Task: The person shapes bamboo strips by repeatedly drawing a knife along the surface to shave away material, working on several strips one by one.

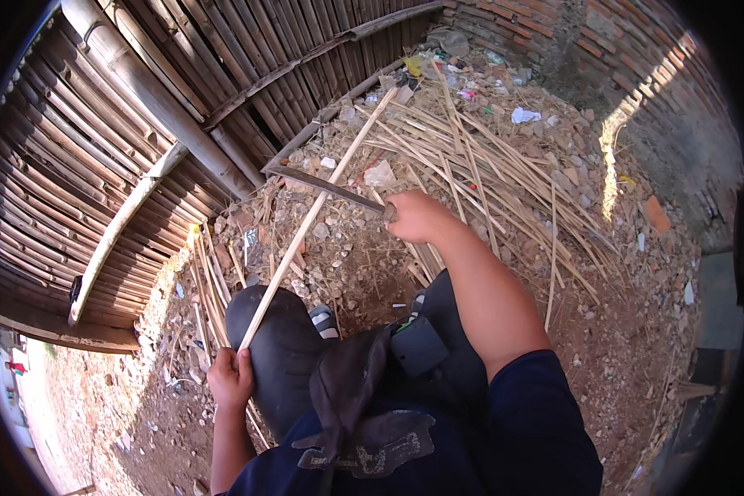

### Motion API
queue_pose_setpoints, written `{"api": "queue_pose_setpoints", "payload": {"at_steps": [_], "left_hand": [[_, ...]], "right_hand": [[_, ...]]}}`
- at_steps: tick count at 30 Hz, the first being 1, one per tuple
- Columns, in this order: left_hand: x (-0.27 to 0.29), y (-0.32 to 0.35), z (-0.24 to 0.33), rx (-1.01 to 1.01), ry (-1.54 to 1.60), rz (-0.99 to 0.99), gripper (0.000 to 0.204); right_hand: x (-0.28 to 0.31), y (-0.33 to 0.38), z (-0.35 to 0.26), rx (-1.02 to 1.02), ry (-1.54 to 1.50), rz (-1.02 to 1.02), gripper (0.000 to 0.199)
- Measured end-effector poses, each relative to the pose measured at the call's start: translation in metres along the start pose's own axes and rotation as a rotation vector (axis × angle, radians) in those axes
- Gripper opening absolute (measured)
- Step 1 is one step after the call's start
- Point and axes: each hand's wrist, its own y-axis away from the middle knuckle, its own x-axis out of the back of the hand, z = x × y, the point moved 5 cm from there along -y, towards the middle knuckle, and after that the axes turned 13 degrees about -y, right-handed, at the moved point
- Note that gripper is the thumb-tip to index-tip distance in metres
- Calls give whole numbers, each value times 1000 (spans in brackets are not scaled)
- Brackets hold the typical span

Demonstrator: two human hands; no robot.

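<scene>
Down by the person's knee, the left hand grips the near end of a long bamboo strip slanting away over the rubble-strewn ground. The right hand is closed on the handle of a dark blade, which lies across the strip's middle, beside a pile of bamboo splints.

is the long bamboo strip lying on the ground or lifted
Lifted: the left hand grips the bamboo strip at its near end, slanting over the knee.

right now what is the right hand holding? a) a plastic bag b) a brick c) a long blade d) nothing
c: the right hand grips the handle of a long blade laid against the bamboo strip, whose near end the left hand holds.
</scene>
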Motion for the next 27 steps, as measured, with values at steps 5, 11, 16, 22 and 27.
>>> {"api": "queue_pose_setpoints", "payload": {"at_steps": [5,11,16,22,27], "left_hand": [[3,3,-6,40,-28,-19,34],[-1,-1,0,-45,-18,28,33],[0,3,-2,-16,-15,3,32],[10,5,-3,-10,-40,-3,33],[7,-7,2,-36,-46,-84,34]], "right_hand": [[-11,17,-46,96,130,-175,36],[8,-10,15,7,-9,-23,36],[-14,0,-15,36,74,-86,37],[7,-3,-2,-33,-93,-19,38],[8,22,-32,-57,48,-83,41]]}}
